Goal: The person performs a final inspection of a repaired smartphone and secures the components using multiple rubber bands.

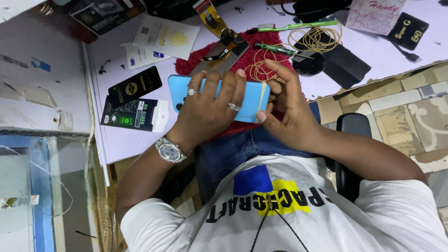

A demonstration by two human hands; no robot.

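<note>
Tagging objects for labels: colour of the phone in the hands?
Light blue phone, held by left hand and right hand; head view.

Person in a white printed tee and blue jeans

The left hand (205,109) wears two silver rings and a chunky silver wristwatch (170,149); the shirt shows blue and yellow blocks with black lettering, and a thin black cord hangs down it.

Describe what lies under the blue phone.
Under the blue phone a red mat shows, with rubber bands beside it. Both hands hide what lies directly beneath.
</note>
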